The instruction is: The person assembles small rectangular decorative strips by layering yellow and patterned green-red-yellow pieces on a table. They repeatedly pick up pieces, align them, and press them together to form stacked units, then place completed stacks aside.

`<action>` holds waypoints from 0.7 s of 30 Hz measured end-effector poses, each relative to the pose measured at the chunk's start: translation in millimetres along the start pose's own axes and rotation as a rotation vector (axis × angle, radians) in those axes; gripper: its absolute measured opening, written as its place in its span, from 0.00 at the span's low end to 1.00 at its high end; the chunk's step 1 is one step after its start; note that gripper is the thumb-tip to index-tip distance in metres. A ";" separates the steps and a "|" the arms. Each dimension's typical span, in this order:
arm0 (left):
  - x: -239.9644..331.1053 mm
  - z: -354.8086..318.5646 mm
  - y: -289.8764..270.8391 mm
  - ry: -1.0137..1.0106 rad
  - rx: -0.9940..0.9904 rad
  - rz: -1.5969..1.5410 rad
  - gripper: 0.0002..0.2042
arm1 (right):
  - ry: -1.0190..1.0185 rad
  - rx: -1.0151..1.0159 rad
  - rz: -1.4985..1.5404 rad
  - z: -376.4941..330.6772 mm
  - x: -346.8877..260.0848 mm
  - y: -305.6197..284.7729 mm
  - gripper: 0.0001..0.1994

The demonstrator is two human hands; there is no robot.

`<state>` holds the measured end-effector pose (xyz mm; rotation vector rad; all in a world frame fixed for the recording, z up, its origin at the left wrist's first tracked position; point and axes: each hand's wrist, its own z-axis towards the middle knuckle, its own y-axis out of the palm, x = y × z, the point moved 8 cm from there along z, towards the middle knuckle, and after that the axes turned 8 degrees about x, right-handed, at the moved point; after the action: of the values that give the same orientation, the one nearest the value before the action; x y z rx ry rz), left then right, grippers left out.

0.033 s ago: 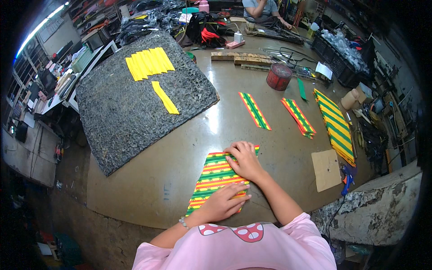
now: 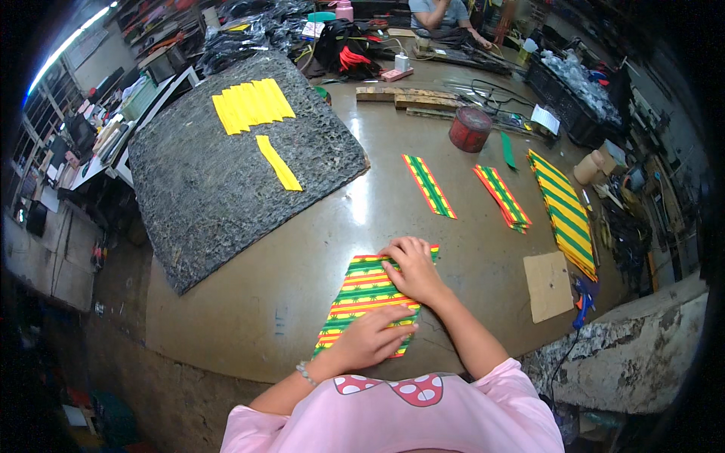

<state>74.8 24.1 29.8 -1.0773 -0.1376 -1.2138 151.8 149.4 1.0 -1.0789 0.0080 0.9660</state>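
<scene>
A slanted piece of striped sheet material [image 2: 361,289], in green, yellow and red with small dark leaf-like prints, lies on the table in front of me. My left hand [image 2: 371,337] rests palm down across its near part, fingers stretched to the right. Over its far right part lies my right hand [image 2: 411,270], fingers bent a little and pressing on the surface. Neither hand grips anything. Part of the piece is hidden under both hands. Beyond them lie a single narrow strip [image 2: 429,186] and a small pile of strips [image 2: 503,198] in the same colours.
At left, a rough dark slab [image 2: 219,196] bears several yellow strips [image 2: 253,104]. A red tin [image 2: 470,130] and a green strip [image 2: 507,149] are further back. On the right are yellow-green striped pieces [image 2: 563,215], brown cardboard [image 2: 548,287] and a blue glue gun [image 2: 583,300]. A person [image 2: 444,19] sits across the table.
The striped piece and my right hand sit very slightly further right. My left hand has shifted a little up and left on the piece.
</scene>
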 end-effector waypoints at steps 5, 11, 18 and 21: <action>-55.6 5.3 -99.9 -0.152 0.210 0.178 0.12 | 0.046 -0.008 0.026 2.5 6.0 -5.7 0.10; -176.2 29.1 -235.2 -0.314 0.594 0.353 0.09 | 0.042 -0.010 0.038 5.7 3.1 -4.0 0.12; -305.6 69.1 -353.0 -0.421 0.918 0.523 0.10 | 0.073 -0.051 0.061 4.8 6.5 -5.0 0.11; -310.4 102.7 -402.0 -0.066 0.771 1.205 0.14 | 0.092 -0.053 0.083 4.4 7.7 -6.3 0.10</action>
<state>-328.8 331.6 134.7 -0.3433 0.0137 0.0128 158.9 157.0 4.5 -1.1792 0.1039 0.9950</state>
